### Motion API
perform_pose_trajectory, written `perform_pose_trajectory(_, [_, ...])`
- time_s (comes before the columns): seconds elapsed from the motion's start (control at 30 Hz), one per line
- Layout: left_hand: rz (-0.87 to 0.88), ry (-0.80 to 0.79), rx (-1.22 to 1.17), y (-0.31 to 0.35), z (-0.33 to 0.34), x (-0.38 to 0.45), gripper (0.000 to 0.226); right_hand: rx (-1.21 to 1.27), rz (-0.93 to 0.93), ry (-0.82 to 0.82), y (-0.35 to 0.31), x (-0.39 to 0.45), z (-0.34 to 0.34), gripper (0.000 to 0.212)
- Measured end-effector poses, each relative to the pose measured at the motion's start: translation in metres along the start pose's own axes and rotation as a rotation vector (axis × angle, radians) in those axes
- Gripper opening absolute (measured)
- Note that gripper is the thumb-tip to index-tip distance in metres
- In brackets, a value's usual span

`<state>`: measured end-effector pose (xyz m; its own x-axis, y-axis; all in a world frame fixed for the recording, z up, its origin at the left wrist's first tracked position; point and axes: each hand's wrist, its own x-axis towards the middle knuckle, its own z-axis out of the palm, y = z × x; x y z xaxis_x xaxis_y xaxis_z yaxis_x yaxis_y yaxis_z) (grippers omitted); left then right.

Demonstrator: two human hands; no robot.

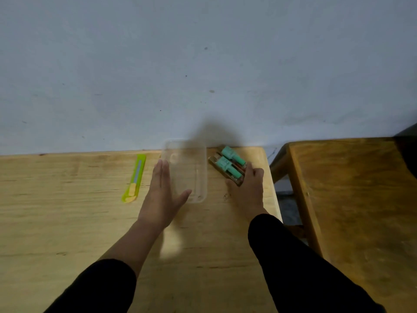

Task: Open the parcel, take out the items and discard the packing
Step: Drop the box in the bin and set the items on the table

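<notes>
On the wooden table (67,222), our clear plastic tray (191,154) lies long axis away from us; left hand (161,195) flat, fingers straight, against its left edge. Just right of the tray, right hand (249,188) curls over the green-capped items (229,164). Yellow-green utility knife (134,179) idle, further left.

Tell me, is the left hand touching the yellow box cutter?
Apart. The head view shows bare table between the left hand and the yellow box cutter.

No legible txt anywhere (green packs (229,164) show print, too blurry to read).
</notes>
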<state>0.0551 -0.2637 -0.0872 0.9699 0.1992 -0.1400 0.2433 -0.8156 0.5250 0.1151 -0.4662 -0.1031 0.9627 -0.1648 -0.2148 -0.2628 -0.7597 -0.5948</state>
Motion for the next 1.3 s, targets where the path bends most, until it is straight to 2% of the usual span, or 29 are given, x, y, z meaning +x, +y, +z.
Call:
perform_pose_trajectory(0.3, [-0.010, -0.011, 0.019, 0.003, 0.000, -0.002, 0.094, 0.105, 0.003, -0.028, 0.003, -0.001, -0.007, 0.064])
perform_pose_trajectory(0.47, [-0.027, -0.027, -0.031, 0.003, -0.002, -0.003, 0.097, 0.165, 0.059, 0.040, 0.007, -0.015, -0.005, 0.065])
perform_pose_trajectory(0.67, [0.042, -0.102, -0.078, 0.000, -0.010, -0.010, 0.103, 0.259, 0.119, 0.128, -0.007, -0.034, -0.014, 0.066])
perform_pose_trajectory(0.83, [0.032, -0.143, -0.111, -0.004, -0.017, -0.014, 0.112, 0.296, 0.055, 0.202, -0.034, -0.050, -0.018, 0.063])
perform_pose_trajectory(1.07, [0.015, -0.203, -0.214, -0.007, -0.022, -0.009, 0.114, 0.267, -0.031, 0.167, -0.068, -0.064, -0.003, 0.060])
perform_pose_trajectory(1.3, [0.082, -0.269, -0.215, -0.015, -0.025, -0.006, 0.115, 0.220, 0.044, 0.120, -0.088, -0.065, 0.020, 0.058])
